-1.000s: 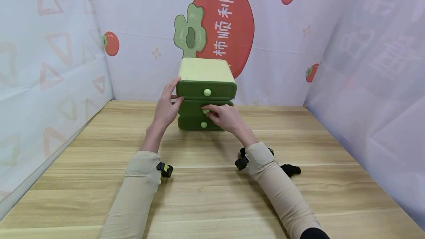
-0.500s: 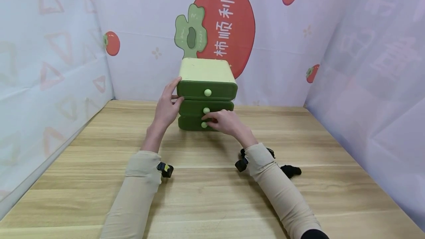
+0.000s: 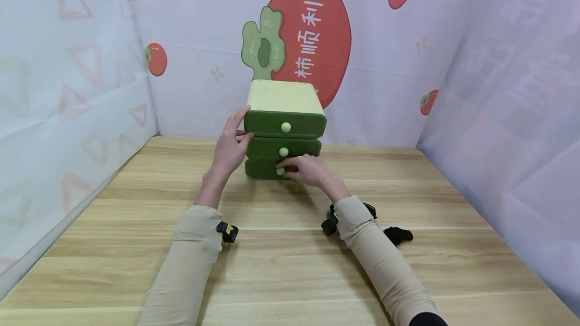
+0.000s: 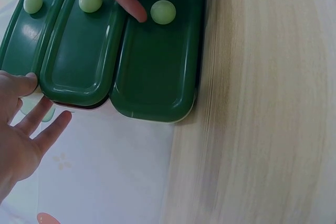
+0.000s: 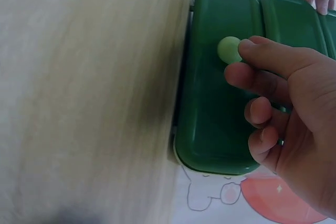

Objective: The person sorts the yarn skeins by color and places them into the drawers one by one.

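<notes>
Since the right hand (image 3: 311, 169) slid down to the bottom knob (image 3: 280, 171), I reckon from here bottom drawer (image 4: 152, 80) is up; can't tell if it's pinching. Left hand (image 3: 230, 151), fingers spread, touches the cabinet (image 3: 285, 96) on the table (image 3: 272, 275).

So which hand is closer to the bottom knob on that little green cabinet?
The right hand: it is right at the bottom knob. The left hand is farther off, higher up at the left edge of the cabinet.
</notes>
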Motion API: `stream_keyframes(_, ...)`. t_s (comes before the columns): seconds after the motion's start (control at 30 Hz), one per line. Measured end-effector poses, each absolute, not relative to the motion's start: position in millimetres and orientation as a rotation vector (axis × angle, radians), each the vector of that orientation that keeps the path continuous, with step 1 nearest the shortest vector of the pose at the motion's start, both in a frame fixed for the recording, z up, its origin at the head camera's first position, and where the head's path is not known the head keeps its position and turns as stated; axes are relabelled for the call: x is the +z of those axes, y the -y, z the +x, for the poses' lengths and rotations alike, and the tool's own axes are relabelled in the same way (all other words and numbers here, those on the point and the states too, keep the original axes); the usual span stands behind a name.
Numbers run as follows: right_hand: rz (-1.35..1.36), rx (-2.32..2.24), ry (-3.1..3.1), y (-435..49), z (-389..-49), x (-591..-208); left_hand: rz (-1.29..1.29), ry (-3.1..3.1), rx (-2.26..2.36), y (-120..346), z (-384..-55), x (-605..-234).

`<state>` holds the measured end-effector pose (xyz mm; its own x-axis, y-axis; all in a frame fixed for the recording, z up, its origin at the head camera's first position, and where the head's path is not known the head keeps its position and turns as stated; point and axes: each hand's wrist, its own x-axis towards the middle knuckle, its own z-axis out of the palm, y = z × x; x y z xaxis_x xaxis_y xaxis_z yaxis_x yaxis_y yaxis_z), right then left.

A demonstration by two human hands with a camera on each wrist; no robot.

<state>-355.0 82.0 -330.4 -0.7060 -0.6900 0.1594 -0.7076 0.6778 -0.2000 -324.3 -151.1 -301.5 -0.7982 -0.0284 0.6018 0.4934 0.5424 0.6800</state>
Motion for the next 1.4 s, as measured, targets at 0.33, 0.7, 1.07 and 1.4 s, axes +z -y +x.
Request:
stream_keyframes(0.33, 1.178, 0.477, 2.816, -77.4, -361.9, -338.1, -0.373, 2.217, -1.229, 150.8, -325.3, -302.1)
stream_keyframes(0.7, 1.158, 0.277, 2.758, -69.7, -361.9, -339.4, -0.375, 2.221, -1.229, 151.3, -324.4, -301.6)
stream_keyframes(1.07, 1.205, 0.209, 2.729, -70.4, -363.2, -340.2, -0.375, 2.215, -1.226, 150.3, -324.5, -301.2)
stream_keyframes(1.4, 1.177, 0.192, 2.744, -70.5, -363.7, -343.6, -0.377, 2.215, -1.214, 150.8, -324.7, -302.0)
